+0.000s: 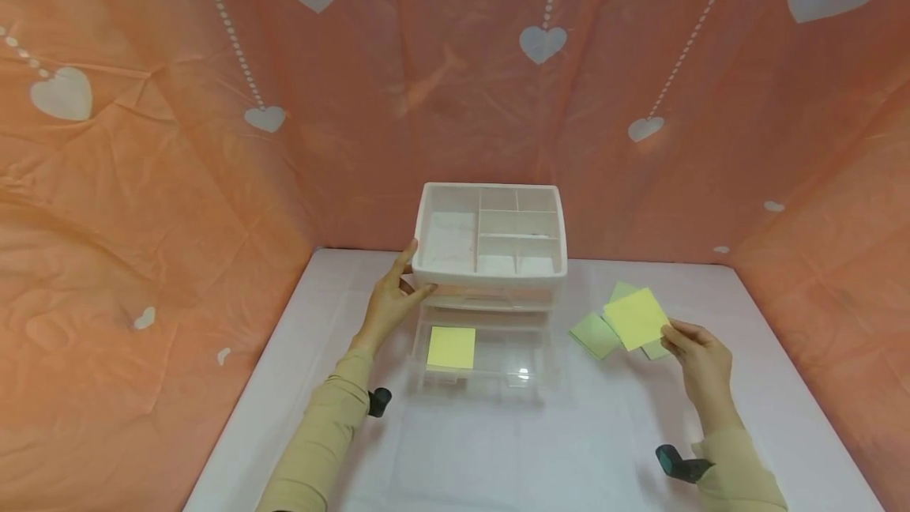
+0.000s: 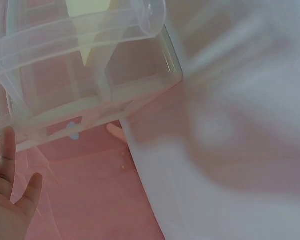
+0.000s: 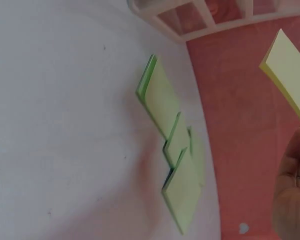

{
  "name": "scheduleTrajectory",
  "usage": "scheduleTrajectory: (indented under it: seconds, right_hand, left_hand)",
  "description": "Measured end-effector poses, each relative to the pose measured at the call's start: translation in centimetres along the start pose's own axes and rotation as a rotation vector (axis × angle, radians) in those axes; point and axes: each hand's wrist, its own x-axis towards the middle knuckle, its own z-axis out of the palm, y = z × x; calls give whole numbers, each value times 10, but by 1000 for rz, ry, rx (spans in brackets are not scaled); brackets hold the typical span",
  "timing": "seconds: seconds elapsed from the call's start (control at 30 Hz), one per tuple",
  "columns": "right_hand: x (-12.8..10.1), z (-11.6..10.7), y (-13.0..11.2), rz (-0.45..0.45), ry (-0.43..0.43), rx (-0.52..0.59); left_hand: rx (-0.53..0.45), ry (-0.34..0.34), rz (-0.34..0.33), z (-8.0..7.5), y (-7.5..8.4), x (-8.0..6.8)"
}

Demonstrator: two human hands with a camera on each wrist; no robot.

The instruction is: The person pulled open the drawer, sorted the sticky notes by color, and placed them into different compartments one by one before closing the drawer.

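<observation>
A white drawer organizer [image 1: 490,280] with a divided top tray stands at the back of the table. Its clear lower drawer [image 1: 512,350] is pulled out, with a yellow sticky note pad [image 1: 451,347] lying in its left part. My left hand [image 1: 389,303] touches the organizer's front left corner, thumb and forefinger spread; the left wrist view shows its fingers [image 2: 7,160] beside the clear plastic. To the right, my right hand [image 1: 702,354] pinches another yellow sticky note pad [image 1: 635,318] by its corner. Below that pad lie several green sticky note pads [image 1: 596,336], partly hidden in the head view.
A white cloth covers the table [image 1: 490,449]. Orange sheeting [image 1: 455,101] with white hearts rises behind it and on both sides. Dark wrist camera mounts [image 1: 682,464] stick out from both forearms. The pulled-out drawer juts toward the front between the arms.
</observation>
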Motion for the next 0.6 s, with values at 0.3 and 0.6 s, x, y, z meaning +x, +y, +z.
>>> scheduleTrajectory:
  seconds: [0.3, 0.6]
  right_hand:
    - [-52, 63, -67, 3, -161, 143]
    - [-59, 97, -69, -129, -273, -114]
  left_hand:
    - [-5, 6, 3, 1, 0, 1]
    - [-3, -2, -11, 1, 1, 0]
